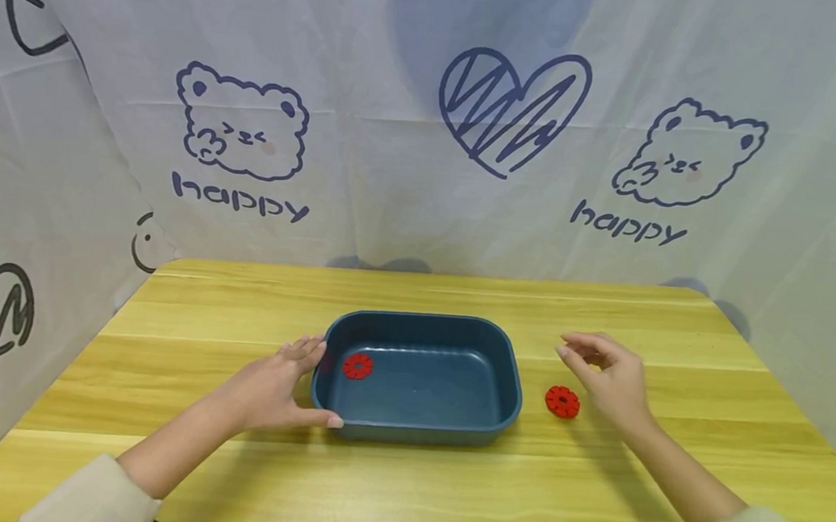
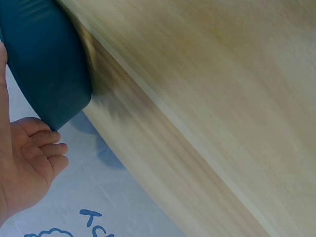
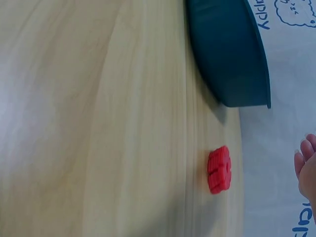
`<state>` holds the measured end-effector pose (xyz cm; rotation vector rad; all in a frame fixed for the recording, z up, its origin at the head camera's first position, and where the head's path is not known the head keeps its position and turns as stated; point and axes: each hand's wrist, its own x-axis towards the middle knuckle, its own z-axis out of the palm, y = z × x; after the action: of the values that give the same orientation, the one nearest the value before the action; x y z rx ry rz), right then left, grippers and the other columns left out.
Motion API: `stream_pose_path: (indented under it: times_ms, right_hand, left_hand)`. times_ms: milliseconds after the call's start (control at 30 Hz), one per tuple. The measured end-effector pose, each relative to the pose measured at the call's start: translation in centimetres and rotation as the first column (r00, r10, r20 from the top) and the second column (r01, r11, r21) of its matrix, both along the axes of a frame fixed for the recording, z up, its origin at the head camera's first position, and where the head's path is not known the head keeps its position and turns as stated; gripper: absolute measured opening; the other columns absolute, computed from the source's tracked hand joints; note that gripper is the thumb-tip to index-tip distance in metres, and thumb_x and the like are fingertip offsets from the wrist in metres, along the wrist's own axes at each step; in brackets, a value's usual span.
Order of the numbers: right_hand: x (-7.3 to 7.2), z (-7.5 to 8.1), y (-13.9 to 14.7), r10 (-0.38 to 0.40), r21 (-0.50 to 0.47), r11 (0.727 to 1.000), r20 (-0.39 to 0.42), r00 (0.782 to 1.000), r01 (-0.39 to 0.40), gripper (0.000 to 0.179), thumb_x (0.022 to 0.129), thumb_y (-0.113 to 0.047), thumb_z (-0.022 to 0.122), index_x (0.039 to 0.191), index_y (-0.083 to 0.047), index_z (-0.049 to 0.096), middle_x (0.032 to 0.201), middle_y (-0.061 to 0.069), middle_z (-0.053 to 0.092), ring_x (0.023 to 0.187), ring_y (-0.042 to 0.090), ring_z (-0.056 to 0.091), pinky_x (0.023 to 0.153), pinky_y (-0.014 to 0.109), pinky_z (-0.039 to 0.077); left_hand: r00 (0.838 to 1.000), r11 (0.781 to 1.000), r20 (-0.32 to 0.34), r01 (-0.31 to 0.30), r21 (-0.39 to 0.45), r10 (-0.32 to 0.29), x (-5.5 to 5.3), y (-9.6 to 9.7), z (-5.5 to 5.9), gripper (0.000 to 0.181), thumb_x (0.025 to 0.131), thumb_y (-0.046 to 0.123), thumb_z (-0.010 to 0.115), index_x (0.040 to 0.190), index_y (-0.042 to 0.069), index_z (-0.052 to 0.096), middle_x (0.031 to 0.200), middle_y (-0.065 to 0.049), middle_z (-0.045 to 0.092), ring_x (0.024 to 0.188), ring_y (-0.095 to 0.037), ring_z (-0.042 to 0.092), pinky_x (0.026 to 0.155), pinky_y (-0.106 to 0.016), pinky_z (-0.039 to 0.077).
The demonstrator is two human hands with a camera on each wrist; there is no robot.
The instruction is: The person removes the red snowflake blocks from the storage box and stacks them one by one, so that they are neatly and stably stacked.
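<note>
A dark teal rectangular basin (image 1: 420, 434) sits on the table. My left hand (image 1: 267, 388) rests against its left end, fingers at the side rim and thumb along the front wall. In the left wrist view, the loosely bent fingers touch the rim's corner. Inside the basin, at the left, lies a red notched plastic disc (image 1: 357, 367) with a hole in its middle. To the right of the basin is a similar red piece (image 1: 563, 402), which looks like several discs stacked in the right wrist view. My right hand (image 1: 613, 380) hovers up and right of it, thumb and fingers apart, holding nothing.
The wood-grain table (image 1: 416, 495) extends around the basin. Behind it hangs a pale cloth (image 1: 381, 169) printed with bears, a heart and lettering, and more cloth hangs at both sides.
</note>
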<state>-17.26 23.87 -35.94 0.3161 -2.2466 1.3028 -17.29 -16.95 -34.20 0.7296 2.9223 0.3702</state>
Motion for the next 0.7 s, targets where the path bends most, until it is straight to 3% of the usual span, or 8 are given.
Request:
stream_pose_path:
  times_ms: [100, 233, 700]
  right_hand:
    - [0.0, 0.5, -0.8, 0.004, -0.023, 1.000, 0.011, 1.000, -0.004, 0.017, 0.080, 0.005, 0.067, 0.096, 0.010, 0.067, 0.077, -0.021, 0.061, 0.070, -0.008, 0.055, 0.066, 0.007, 0.046]
    - [-0.2, 0.7, -1.4, 0.011, -0.049, 0.999, 0.032, 0.999, -0.009, 0.018, 0.079, 0.005, 0.068, 0.096, 0.009, 0.068, 0.076, -0.026, 0.058, 0.070, -0.007, 0.055, 0.067, 0.007, 0.046]
    - [-1.7, 0.3, -4.8, 0.107, -0.171, 0.981, 0.086, 0.991, -0.091, 0.019, 0.081, 0.000, 0.068, 0.099, 0.008, 0.068, 0.078, -0.017, 0.061, 0.072, -0.002, 0.057, 0.068, 0.011, 0.048]
  left_hand:
    - [1.000, 1.000, 0.001, 0.000, 0.000, 0.000, 0.0, 0.0, 0.0, 0.104, 0.070, 0.068, 0.064, 0.140, -0.004, 0.035, 0.148, -0.021, 0.031, 0.134, -0.045, 0.030, 0.097, -0.060, 0.039]
    - [1.000, 1.000, 0.007, 0.001, -0.002, -0.001, 0.0, 0.0, 0.0, 0.104, 0.070, 0.068, 0.064, 0.141, -0.003, 0.035, 0.149, -0.021, 0.031, 0.134, -0.045, 0.030, 0.097, -0.060, 0.039]
    - [1.000, 1.000, -0.005, 0.003, 0.004, -0.003, -0.1, -0.1, -0.2, 0.105, 0.069, 0.069, 0.064, 0.140, -0.003, 0.035, 0.148, -0.021, 0.032, 0.135, -0.044, 0.030, 0.097, -0.059, 0.040]
